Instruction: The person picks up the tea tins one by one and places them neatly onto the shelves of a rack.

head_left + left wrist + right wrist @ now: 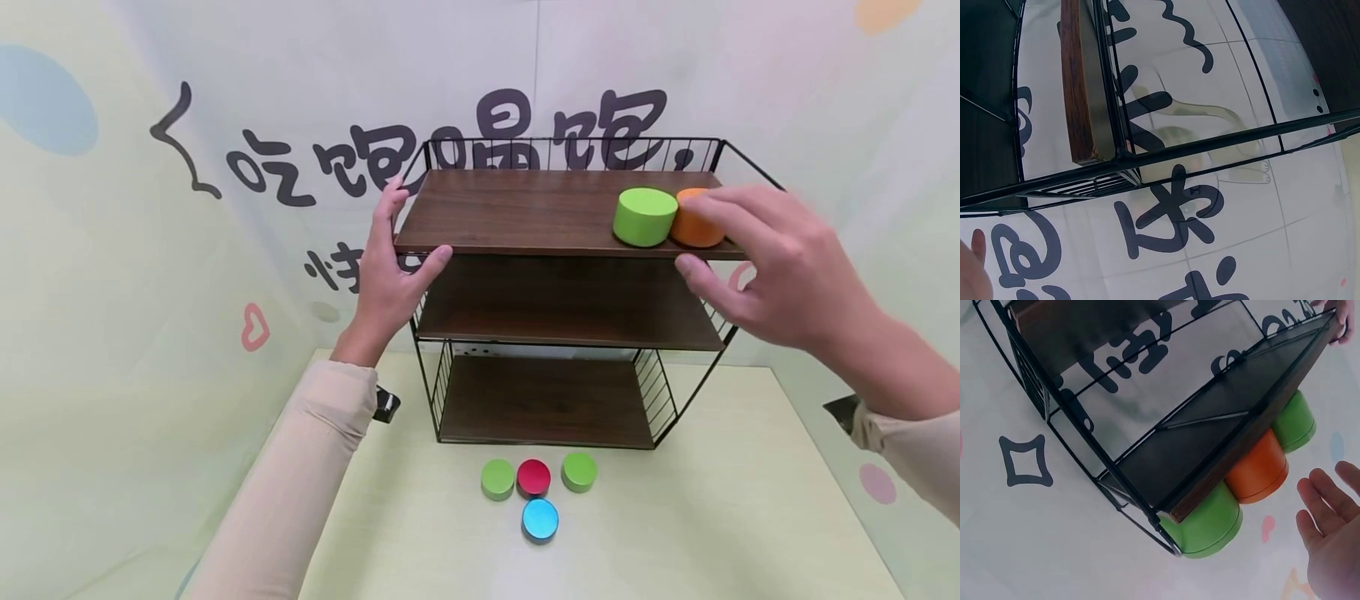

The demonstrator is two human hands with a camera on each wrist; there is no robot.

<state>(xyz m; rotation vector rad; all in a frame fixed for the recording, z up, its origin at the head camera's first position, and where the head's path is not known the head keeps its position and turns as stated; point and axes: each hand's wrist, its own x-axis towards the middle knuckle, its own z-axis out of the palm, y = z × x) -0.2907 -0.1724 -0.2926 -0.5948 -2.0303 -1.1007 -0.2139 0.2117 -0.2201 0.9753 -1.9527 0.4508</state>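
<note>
Black on the wire frame (1210, 142) of the rack (566, 300), dark brown wood grain across its boards (551, 400). On the rack's top tier, plain lime green on one container (643, 218), orange on the next container (693, 234) further right, green again on the end container (1207, 526). In front of the rack, green on a left puck (498, 477) and a right puck (579, 472), red on a middle puck (534, 477), blue on a front puck (540, 520). Under the rack, pale cream tabletop (697, 517). Behind the rack, whitish cloth (787, 100) with dark grey characters (296, 200). Beige on both sleeves (292, 467).
</note>
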